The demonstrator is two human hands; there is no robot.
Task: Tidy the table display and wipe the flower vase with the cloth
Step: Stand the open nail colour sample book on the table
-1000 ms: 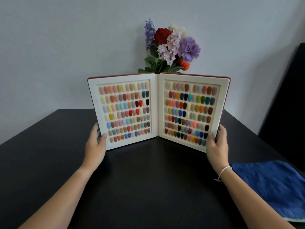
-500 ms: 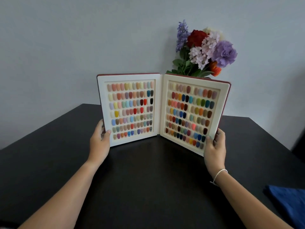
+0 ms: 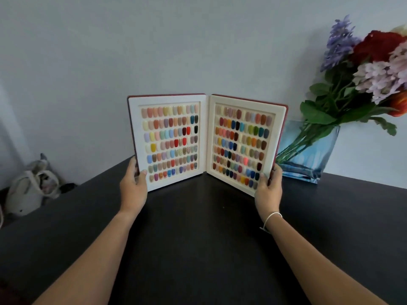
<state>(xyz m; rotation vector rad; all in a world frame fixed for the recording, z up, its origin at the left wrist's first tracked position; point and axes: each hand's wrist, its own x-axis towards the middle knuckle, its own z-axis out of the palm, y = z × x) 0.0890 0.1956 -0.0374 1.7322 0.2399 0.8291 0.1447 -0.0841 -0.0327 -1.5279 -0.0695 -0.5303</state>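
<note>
Where the black table meets the pale grey wall, an open swatch book is stood upright on its lower edge, its 2 white panels angled toward the camera and filled with rows of coloured nail tips. Red cover edges are seen along its top and right side. Just behind and to the right of the book, a blue-tinted glass vase is set on the table near the wall, partly hidden by the book's right panel. Green stems are seen through the glass, and a bunch of flowers in purple, red, lilac and orange is spread above it, cut off by the frame's right edge. Beyond the table's left edge, a light fabric bag is seen lower down against the wall.

Both forearms are stretched forward over the table. The lower outer corner of the left panel is gripped by the left hand, thumb on the front, fingers behind. The lower outer corner of the right panel is gripped likewise by the right hand, a thin white bracelet being worn at that wrist.
</note>
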